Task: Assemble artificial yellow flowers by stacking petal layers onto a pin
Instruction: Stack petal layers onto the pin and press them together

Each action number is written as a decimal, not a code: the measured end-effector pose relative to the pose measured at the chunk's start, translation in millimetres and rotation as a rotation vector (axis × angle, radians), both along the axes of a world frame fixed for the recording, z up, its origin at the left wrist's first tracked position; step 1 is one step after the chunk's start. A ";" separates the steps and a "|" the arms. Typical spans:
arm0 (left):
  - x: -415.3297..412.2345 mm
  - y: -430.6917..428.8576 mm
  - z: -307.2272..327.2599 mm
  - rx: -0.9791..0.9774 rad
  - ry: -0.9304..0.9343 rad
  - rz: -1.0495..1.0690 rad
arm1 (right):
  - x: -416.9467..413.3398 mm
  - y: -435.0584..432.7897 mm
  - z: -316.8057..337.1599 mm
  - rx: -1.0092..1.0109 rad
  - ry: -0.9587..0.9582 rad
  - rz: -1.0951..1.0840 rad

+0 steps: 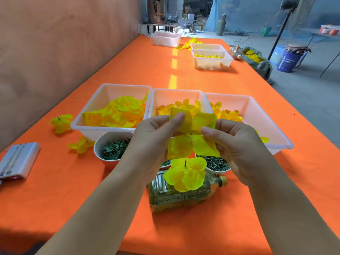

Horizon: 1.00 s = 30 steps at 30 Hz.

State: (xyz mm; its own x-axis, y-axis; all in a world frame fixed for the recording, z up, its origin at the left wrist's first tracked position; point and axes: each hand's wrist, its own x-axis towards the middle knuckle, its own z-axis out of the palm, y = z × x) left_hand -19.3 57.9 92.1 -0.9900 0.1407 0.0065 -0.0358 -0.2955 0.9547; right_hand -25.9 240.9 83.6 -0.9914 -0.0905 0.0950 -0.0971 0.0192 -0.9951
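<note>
Now both hands pinching petal layer (192, 134)

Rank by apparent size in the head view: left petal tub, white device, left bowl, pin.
1. Left petal tub.
2. White device and left bowl: alike, both partly out of sight, so unranked.
3. Pin.

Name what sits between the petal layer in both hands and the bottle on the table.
Head view: a flower layer already threaded on the pin, whose tip pokes up, sits below the held layer, above the bottle.
</note>
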 end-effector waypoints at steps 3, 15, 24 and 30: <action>-1.7 -5.7 1.8 -0.010 -0.132 -0.022 | 1.6 1.2 3.2 0.000 -0.069 -0.008; -4.7 -0.7 -18.9 -0.154 -0.111 0.048 | 0.0 -11.8 -0.7 0.056 -0.277 0.050; -1.3 3.9 -29.4 -0.169 -0.238 0.010 | 3.2 -18.5 -9.1 0.080 -0.354 0.054; 3.2 -2.4 -28.8 -0.101 -0.193 -0.010 | 8.0 -19.8 -8.9 -0.029 -0.329 0.107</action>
